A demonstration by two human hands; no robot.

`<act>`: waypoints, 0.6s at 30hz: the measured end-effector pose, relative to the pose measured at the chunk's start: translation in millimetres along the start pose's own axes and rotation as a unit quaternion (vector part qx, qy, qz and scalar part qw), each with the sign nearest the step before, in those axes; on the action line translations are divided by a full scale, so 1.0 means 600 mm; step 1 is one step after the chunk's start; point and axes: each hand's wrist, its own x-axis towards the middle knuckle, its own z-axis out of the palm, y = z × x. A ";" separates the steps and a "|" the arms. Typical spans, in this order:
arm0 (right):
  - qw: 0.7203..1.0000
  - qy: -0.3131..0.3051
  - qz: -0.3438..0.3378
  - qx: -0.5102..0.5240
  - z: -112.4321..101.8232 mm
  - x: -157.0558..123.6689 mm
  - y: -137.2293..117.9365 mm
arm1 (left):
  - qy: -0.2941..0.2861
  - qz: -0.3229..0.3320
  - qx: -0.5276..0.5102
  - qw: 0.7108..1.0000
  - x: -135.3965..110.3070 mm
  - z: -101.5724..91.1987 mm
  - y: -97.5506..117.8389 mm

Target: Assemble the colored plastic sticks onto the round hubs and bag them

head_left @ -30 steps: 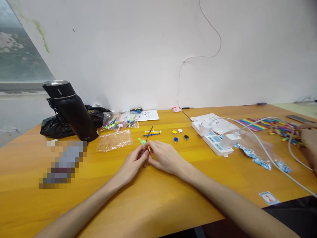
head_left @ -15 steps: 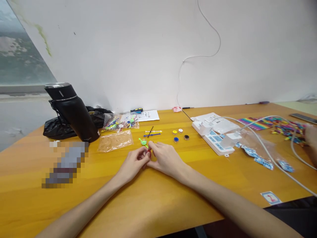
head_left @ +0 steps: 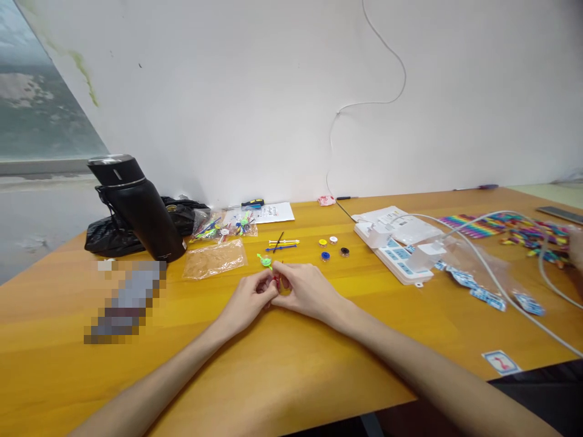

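Observation:
My left hand [head_left: 250,294] and my right hand [head_left: 305,291] meet over the table, fingertips pinched together on a small red plastic piece [head_left: 276,279]. Fingers cover most of that piece, so its full shape is hidden. Just beyond them lies a green spinner arrow [head_left: 265,261] with a round hub. Thin plastic arrows, one blue [head_left: 281,247], others yellow and white, lie farther back with a black one across them. To their right sit small round discs with clear bases: yellow [head_left: 323,243], white [head_left: 333,240], blue [head_left: 325,257] and black [head_left: 345,252].
A black bottle [head_left: 141,209] stands at left near a pixelated flat object [head_left: 130,300]. Clear bags [head_left: 214,259] lie behind my hands. At right are a power strip [head_left: 401,261], a white cable, colourful pieces [head_left: 532,237] and another person's hand [head_left: 576,249].
Both hands stay pinched on the red piece, with the fingers shifting slightly. The whole view has moved a little, so objects appear slightly to the right.

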 end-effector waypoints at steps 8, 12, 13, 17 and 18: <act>0.997 -0.053 -0.049 0.035 -0.021 0.002 0.037 | 0.026 -0.022 -0.077 0.996 0.011 -0.021 -0.035; 0.995 -0.035 -0.036 0.084 -0.011 0.005 0.052 | 0.027 -0.035 -0.151 0.988 0.020 -0.027 -0.048; 0.994 -0.029 -0.037 0.099 -0.007 0.006 0.055 | 0.023 -0.032 -0.159 0.987 0.020 -0.027 -0.047; 0.979 -0.015 -0.005 0.201 0.001 0.010 0.061 | 0.021 -0.036 -0.176 0.983 0.018 -0.022 -0.042; 0.973 -0.009 0.009 0.231 0.002 0.011 0.062 | 0.023 -0.041 -0.183 0.982 0.018 -0.022 -0.041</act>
